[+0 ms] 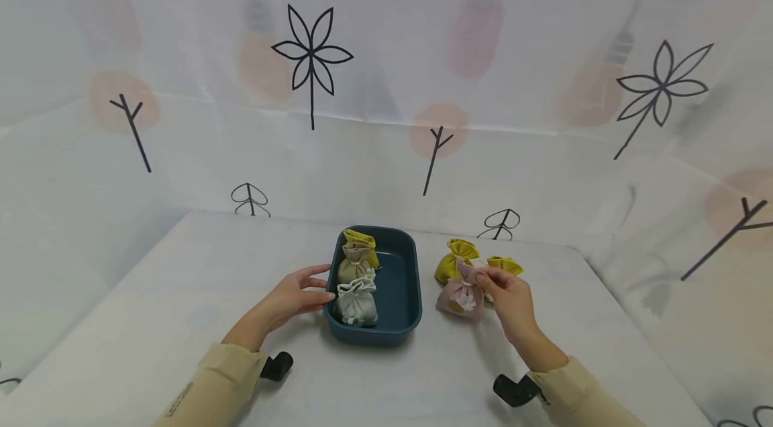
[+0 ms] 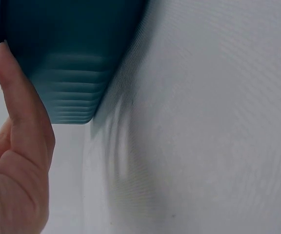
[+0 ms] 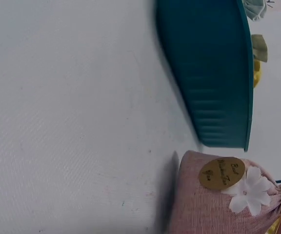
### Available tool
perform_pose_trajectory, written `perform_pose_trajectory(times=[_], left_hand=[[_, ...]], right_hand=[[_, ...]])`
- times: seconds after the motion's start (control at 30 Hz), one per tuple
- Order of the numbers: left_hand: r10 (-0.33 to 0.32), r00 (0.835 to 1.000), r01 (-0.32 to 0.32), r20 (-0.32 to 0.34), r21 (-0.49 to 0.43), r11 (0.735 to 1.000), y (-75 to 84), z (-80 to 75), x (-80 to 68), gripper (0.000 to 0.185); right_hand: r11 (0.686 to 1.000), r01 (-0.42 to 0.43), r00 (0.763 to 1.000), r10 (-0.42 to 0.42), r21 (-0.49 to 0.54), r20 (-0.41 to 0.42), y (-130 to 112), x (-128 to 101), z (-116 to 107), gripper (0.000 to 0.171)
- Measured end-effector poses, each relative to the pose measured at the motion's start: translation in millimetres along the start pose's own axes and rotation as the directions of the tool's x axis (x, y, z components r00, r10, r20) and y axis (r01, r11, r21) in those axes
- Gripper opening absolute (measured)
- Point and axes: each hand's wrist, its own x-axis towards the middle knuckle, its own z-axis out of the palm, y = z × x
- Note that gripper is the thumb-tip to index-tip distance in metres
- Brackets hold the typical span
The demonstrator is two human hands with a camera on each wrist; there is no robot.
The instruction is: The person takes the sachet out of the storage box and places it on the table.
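My left hand rests its fairly straight fingers on the left rim of a dark teal plastic box. In the left wrist view, its digits touch the box wall close to the rim. My right hand pinches the gathered neck of a pink drawstring pouch, right of the box. This pouch carries a white flower and a round gold label. Along the box's left side lie a pale grey-green pouch, a tan pouch and a yellow pouch.
Behind the pink pouch sits a yellow-green pouch. Another yellow pouch top shows beyond my right hand, which partly hides it. The table is covered in white, and a patterned curtain hangs around its back and sides.
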Motion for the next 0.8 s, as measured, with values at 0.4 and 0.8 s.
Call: perform_pose_trajectory(times=[0.4,0.8], left_hand=[[-0.005,1.0,0.005,-0.005,0.008,1.0,1.3,0.5,1.0,0.07],[-0.002,1.0,0.003,-0.02,0.014,1.0,-0.8,0.9,0.0,0.071]], right_hand=[[0.997,-0.067,0.997,0.068,-0.035,0.032,9.5,0.2,-3.9,0.033],[0.999,0.003,0.996,-0.008,-0.052,-0.084,7.5,-4.7,-9.4,0.035]])
